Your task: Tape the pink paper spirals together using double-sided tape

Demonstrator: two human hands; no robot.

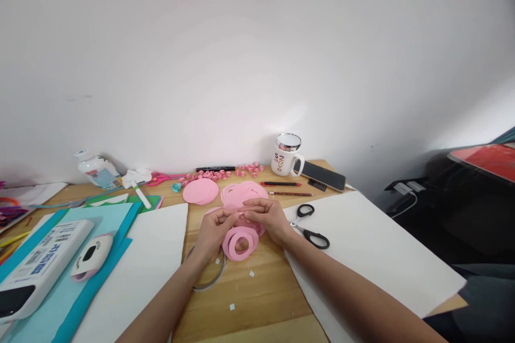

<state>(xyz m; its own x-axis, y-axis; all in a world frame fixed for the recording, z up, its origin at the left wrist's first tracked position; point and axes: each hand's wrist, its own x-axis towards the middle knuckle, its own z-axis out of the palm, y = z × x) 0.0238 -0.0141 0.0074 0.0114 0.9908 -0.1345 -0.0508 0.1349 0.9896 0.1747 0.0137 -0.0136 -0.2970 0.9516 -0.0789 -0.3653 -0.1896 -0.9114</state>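
Observation:
My left hand (pixel 215 229) and my right hand (pixel 269 218) meet over the pink paper pieces. Thumbs and fingertips of both are pinched together on a small piece of pink paper (pixel 240 216), mostly covered by the fingers. Just below them lie pink paper rings (pixel 231 251), one over another. Beyond the fingers spreads a pile of pink paper cutouts (pixel 245 191). A stack of pink paper discs (pixel 200 191) sits to its left. Black-handled scissors (pixel 316 238) rest right of my right hand, and a roll of tape (pixel 209 285) is partly hidden by my left wrist.
Small pink paper coils (pixel 213 174) lie near the wall beside a black marker (pixel 216 169). A white lidded mug (pixel 281 162) and a phone (pixel 322 175) stand behind right. White sheets (pixel 362 246) flank the work area. A white device (pixel 46 262) lies on blue paper.

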